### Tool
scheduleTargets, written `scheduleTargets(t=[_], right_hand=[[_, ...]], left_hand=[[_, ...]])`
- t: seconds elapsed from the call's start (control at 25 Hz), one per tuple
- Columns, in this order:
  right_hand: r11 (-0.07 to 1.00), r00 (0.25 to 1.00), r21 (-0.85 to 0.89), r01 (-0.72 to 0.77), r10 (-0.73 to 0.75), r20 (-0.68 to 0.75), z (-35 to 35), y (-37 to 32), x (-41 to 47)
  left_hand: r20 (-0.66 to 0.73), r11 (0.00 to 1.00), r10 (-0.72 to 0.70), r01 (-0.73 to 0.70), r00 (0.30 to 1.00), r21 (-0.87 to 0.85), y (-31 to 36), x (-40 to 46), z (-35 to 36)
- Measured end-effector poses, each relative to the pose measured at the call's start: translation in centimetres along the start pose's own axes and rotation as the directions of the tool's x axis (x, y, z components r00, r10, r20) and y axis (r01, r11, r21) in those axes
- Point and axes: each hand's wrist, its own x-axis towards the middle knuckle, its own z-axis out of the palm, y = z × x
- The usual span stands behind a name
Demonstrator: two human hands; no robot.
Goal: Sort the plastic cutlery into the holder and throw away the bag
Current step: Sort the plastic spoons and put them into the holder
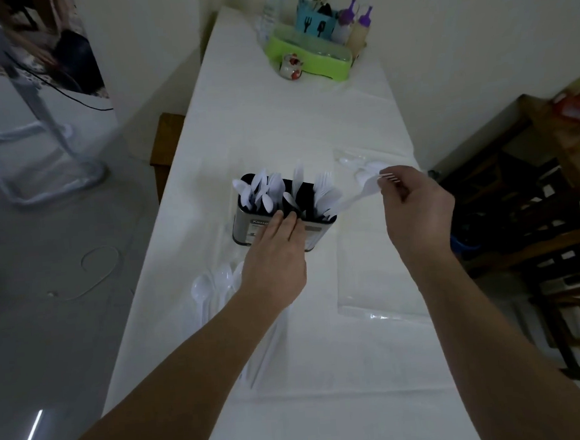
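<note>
Left hand hides holder label (partly); fingertips blurred.

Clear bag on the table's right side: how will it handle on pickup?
The bag lies flat and looks like thin film, so probably floppy and very light. Its glossy sheen suggests it is slippery. Lying flush on the tablecloth, its edge may be hard to pinch.

Dim light falls on a long white-covered table pushed against a pale wall, with dark wooden chairs crowded at its right, a grey floor and a metal stand to the left, and a green tray of bottles at the far end.
</note>
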Motion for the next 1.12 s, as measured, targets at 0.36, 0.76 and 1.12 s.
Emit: scheduleTargets(t=[0.36,0.76,1.12], right_hand=[[0.928,0.938,-0.272,0.254,-0.167,0.304,6.5,2.0,-0.4],[0.948,0.97,-0.203,0.244,-0.241,0.041,5.4,-0.9,-4.7],[0.877,0.671,-0.209,-0.432,0.468,0.575,10.6,-0.5,-20.6]], left_hand=[[0.027,0.999,0.021,-0.02,0.999,-0.026,-0.1,-0.3,-0.7],[-0.098,0.947,-0.219,0.188,0.971,-0.26,-3.4,-5.8,-3.7],[0.174,0.803,-0.517,0.545,0.838,-0.242,-3.3,-13.9,-1.4]])
